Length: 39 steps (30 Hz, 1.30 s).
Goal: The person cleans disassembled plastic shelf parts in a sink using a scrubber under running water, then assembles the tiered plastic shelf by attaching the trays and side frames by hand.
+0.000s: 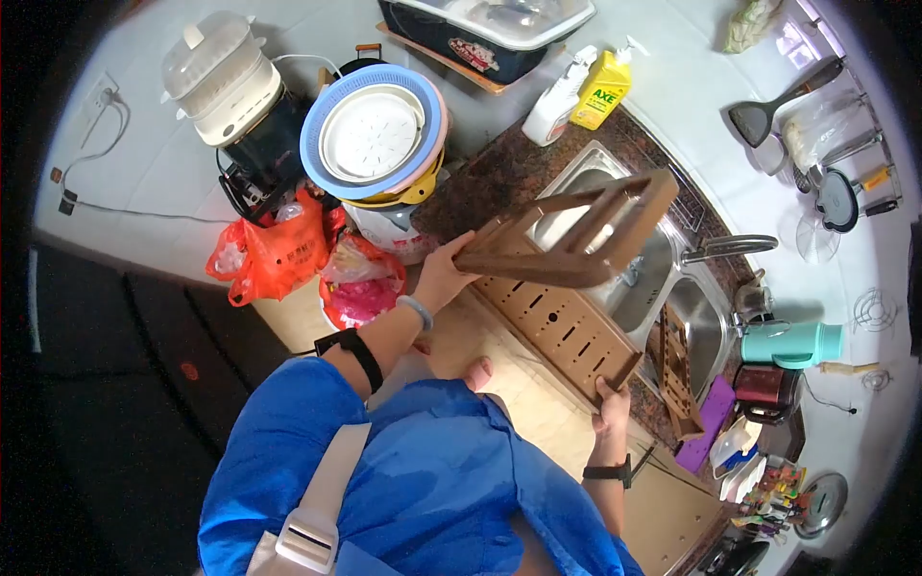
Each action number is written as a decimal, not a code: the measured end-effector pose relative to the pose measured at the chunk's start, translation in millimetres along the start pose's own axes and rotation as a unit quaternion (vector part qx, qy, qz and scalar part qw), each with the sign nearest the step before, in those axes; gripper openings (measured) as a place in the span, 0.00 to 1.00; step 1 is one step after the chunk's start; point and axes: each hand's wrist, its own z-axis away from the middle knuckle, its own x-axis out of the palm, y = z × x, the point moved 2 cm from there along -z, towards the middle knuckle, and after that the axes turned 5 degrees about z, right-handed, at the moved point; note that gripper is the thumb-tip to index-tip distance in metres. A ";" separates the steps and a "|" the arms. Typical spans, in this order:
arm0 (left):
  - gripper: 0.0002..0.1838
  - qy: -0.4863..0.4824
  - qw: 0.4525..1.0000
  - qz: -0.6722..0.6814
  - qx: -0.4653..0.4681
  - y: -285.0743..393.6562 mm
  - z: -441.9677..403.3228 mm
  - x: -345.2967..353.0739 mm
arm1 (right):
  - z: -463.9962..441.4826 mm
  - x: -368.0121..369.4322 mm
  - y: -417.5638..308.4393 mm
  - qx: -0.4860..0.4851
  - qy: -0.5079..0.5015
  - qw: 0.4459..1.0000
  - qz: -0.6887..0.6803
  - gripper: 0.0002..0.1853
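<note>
A brown slotted rack shelf [555,324] is held in front of me beside the sink, joined or pressed at its far left end to a brown open frame [576,271]. I cannot tell whether the two are fixed together. My left hand [445,272] is closed around the corner where frame and shelf meet. The near right corner of the shelf is gripped by my right hand [612,407], thumb on top. Part of the fingers of both hands is hidden under the rack. A second brown slotted piece [675,365] leans across the right sink basin [711,322].
A faucet [730,250], a yellow bottle [601,91] and a white spray bottle [557,101] stand around the sink. Stacked basins [312,144] and red bags [283,250] are at left. A turquoise thermos [792,343] and purple board [706,422] lie right.
</note>
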 end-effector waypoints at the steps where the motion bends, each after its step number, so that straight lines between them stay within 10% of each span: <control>1: 0.31 0.004 1.000 0.005 -0.020 -7.8 2.1 0.7 | 1.2 -0.4 0.1 0.004 -0.001 1.000 0.001 0.14; 22: 0.22 0.050 0.995 -0.049 -0.064 -17.3 -4.9 -14.9 | -24.3 6.3 -29.6 0.025 -0.041 0.998 0.050 0.23; 31: 0.23 0.123 0.985 0.047 -0.109 22.8 5.9 -5.2 | -38.1 18.3 -65.3 -0.025 -0.004 0.935 0.355 0.28; 33: 0.23 0.237 0.960 -0.140 0.046 14.9 8.6 -6.3 | -60.1 3.0 -47.9 0.050 -0.003 0.899 0.435 0.26; 39: 0.21 0.154 0.963 -0.213 -0.063 -8.8 -10.8 -23.1 | -77.9 6.3 -3.6 -0.048 -0.060 0.934 0.348 0.22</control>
